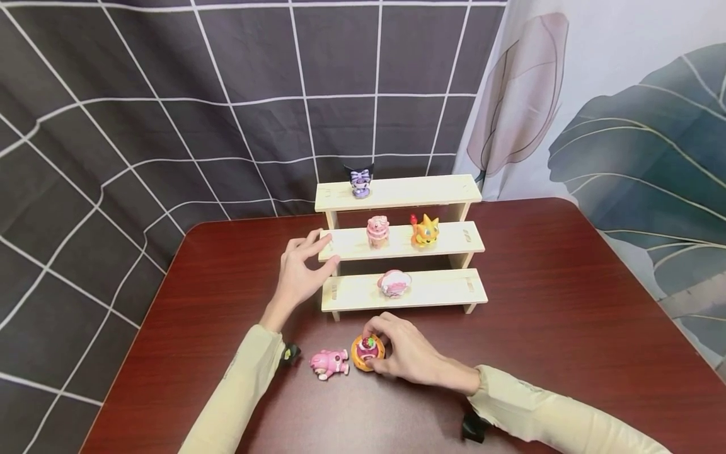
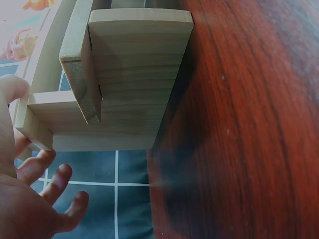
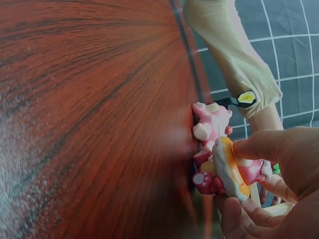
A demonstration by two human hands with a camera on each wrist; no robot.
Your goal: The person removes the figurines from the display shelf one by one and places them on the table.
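My right hand (image 1: pixel 411 353) pinches a round figurine (image 1: pixel 359 359) with an orange-and-white ring, a pink middle and a red-and-green top. Pink paws of this figurine (image 3: pixel 212 184) show in the right wrist view; whether it touches the table is unclear. Just left of it, a pink bear figurine (image 1: pixel 328 363) lies on the table. My left hand (image 1: pixel 297 271) holds the left end of the middle board of a three-step wooden display shelf (image 1: pixel 403 249), thumb and index finger about the board's end. In the left wrist view, the other fingers (image 2: pixel 60 181) stay loosely spread.
A purple-and-black figurine (image 1: pixel 360 183) stands on the top step. On the middle step are a pink figurine (image 1: pixel 377 231) and an orange-yellow one (image 1: pixel 425 231); a pink-and-white one (image 1: pixel 394 284) sits on the lowest. Behind the table (image 1: pixel 567 315) hangs a dark checked curtain (image 1: pixel 334 63).
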